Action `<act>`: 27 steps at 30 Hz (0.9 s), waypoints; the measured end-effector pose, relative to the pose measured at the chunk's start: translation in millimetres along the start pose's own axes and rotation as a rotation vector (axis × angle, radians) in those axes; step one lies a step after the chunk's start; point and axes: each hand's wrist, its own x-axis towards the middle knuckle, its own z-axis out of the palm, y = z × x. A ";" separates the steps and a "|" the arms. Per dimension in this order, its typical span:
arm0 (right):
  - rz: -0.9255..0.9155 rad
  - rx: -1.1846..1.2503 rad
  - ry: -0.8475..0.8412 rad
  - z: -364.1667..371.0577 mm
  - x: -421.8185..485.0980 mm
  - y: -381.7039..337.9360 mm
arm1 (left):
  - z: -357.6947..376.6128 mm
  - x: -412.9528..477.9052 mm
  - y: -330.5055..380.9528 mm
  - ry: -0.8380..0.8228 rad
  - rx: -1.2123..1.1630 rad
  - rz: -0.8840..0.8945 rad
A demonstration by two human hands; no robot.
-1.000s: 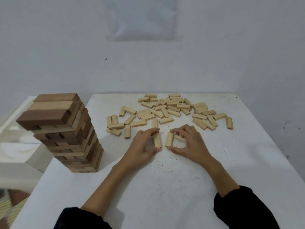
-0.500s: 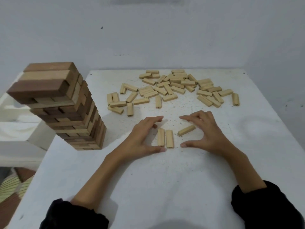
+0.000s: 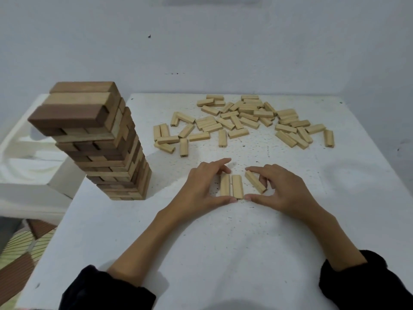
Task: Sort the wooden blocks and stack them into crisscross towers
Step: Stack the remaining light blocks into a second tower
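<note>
Two light wooden blocks [image 3: 231, 186] lie side by side on the white table [image 3: 223, 242], pointing away from me. My left hand [image 3: 201, 189] rests against their left side, index finger stretched past their far end and thumb at their near end. A third light block [image 3: 255, 181] lies slightly angled just right of the pair. My right hand [image 3: 281, 189] curls its fingers round it, thumb tip near the pair's near end. Several loose light blocks [image 3: 243, 121] are scattered farther back. A tall crisscross tower of dark and light blocks [image 3: 100, 148] stands at the left.
The tower stands close to the table's left edge, and a white ledge [image 3: 29, 166] lies beyond that edge. A grey wall rises behind the table. Bare tabletop spreads between me and the hands and to the right.
The third block has swung from lying crosswise to nearly parallel with the pair and sits closer to it. My right hand has closed in around it. My left hand stays beside the pair.
</note>
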 end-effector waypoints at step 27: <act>-0.025 0.214 -0.051 4.5 1.8 3.1 | -4.1 7.5 -12.9 -0.034 0.041 0.025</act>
